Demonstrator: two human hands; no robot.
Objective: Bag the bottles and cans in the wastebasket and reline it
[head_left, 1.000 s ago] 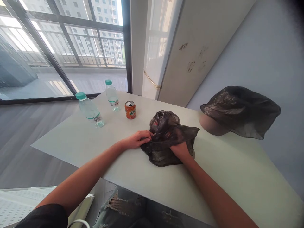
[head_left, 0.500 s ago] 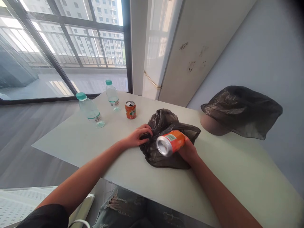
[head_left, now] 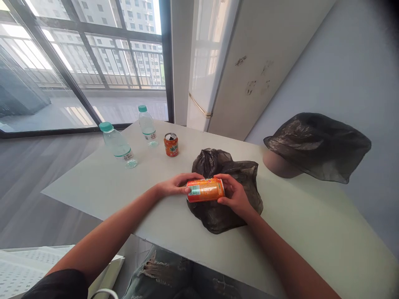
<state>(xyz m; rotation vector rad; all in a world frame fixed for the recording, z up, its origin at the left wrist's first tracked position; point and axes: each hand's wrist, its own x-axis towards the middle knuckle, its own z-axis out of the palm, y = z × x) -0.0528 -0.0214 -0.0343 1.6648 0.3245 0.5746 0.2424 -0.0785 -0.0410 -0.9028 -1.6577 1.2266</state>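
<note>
An orange drink can (head_left: 205, 190) lies sideways in the air between my hands, over a crumpled black plastic bag (head_left: 218, 218). My left hand (head_left: 176, 185) grips the can's left end, thumb in front and fingers behind. At the other end, my right hand (head_left: 235, 194) holds it between thumb and fingers. The bag rests on the white table (head_left: 149, 224), bunched up at its far side. A second, shorter-looking orange can (head_left: 171, 145) stands upright beyond my left hand, its top opened.
Two clear bottles with green caps, a nearer bottle (head_left: 116, 143) and a farther bottle (head_left: 147, 126), stand at the table's left. On the right, a bin (head_left: 280, 164) is covered with a black bag (head_left: 318, 145). A refrigerator (head_left: 249, 62) rises behind the table.
My right hand has turned the can from pointing toward me to lying sideways. My left hand has let go of the bag and taken the can's left end. The bag has shifted slightly.
</note>
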